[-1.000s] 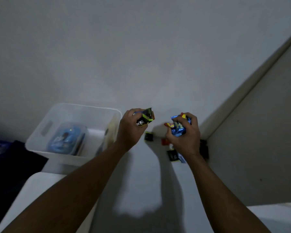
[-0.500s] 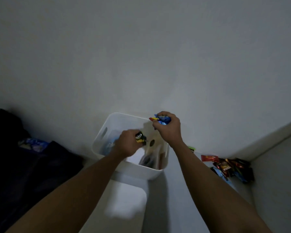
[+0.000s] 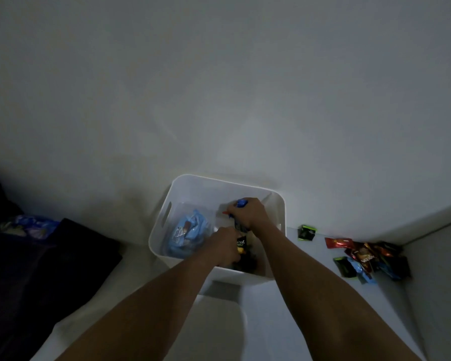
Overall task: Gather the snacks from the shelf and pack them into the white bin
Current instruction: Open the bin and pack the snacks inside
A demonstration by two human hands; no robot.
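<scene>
We've got both hands low inside the white bin [image 3: 193,182] so nothing spills. Left hand [image 3: 225,246] grip curled round a black packet [image 3: 241,243], right hand [image 3: 248,216] grip clamped on a blue packet [image 3: 242,203]. Loose snacks [image 3: 367,256] left on shelf [image 3: 385,298], right of bin.

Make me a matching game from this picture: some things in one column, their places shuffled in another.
1 light blue bag
2 green-edged packet
3 red packet
4 left hand

A holding a black packet inside the white bin
B at the snack pile's left edge
C lying in the bin's left half
D alone on the shelf, beside the bin

Pairs: 1-C, 2-D, 3-B, 4-A
</scene>
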